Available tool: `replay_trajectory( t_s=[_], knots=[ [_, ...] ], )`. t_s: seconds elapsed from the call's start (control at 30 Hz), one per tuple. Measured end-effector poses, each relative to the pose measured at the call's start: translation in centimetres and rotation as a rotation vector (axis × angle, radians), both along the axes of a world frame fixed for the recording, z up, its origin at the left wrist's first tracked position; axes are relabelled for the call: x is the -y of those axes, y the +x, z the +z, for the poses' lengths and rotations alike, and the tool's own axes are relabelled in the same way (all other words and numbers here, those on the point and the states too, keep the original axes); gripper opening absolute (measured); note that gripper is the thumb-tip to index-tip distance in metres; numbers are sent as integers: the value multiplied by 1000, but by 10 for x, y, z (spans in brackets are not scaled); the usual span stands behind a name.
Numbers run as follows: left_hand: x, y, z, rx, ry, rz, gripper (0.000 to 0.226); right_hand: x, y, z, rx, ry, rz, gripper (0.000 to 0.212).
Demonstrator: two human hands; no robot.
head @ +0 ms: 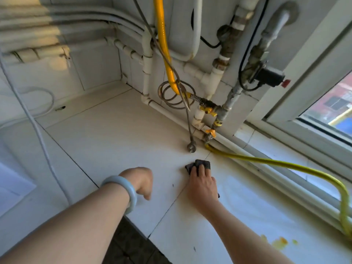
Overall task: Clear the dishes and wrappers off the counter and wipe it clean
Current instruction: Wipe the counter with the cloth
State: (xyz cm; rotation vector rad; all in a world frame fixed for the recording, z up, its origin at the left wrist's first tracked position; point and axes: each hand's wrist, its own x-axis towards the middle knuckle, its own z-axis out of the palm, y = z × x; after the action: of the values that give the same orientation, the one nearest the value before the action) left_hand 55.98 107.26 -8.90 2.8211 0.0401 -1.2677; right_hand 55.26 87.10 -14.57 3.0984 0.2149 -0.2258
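Dishes and wrappers: I see none on the counter, so I judge the clearing done, at least in the part in view.
Cloth: the dark cloth lies flat on the counter near the back wall, under my fingers, just short of the plug.
Right hand: my right hand is spread flat on the cloth and presses it down.
Left hand: my left hand hangs over the counter beside it, fingers loosely curled, holding nothing I can see.
Wiping: under way, by my reading.
Left to do: yellow stains at the near right edge, well apart from the cloth, and a few dark specks between my hands.
Watch for: the yellow hose lying along the window side.
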Motion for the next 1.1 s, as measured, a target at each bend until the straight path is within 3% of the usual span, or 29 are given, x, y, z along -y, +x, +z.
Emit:
replay_trajectory(
  t_s=[0.13,0.23,0.37,0.47,0.57,0.67,0.83,0.97,1.03,1.1],
  knots=[
    [11,-28,-4,38,82,20,86,54,-38,2,-45,-4,-181,48],
    [14,-44,-5,53,133,31,89,86,-68,14,-52,41,-306,41],
    [21,-44,10,32,19,1,77,79,-100,31,76,172,-206,54],
    [67,-55,11,83,-34,-99,87,68,-128,16,1,160,-59,55],
    [134,-70,-2,124,-178,-221,100,96,-136,8,-40,165,-147,56],
    [177,-87,-14,95,-204,-284,105,148,-144,7,16,125,-271,54],
    [187,-99,-12,103,-98,-358,94,225,-177,4,27,98,-468,52],
    [177,-91,2,149,-123,-392,59,233,-183,16,38,215,-601,42],
    [170,-89,6,159,-185,-301,54,201,-181,22,109,244,-476,52],
    [164,-89,8,186,-223,-234,58,148,-183,22,184,263,-185,57]
  ],
)
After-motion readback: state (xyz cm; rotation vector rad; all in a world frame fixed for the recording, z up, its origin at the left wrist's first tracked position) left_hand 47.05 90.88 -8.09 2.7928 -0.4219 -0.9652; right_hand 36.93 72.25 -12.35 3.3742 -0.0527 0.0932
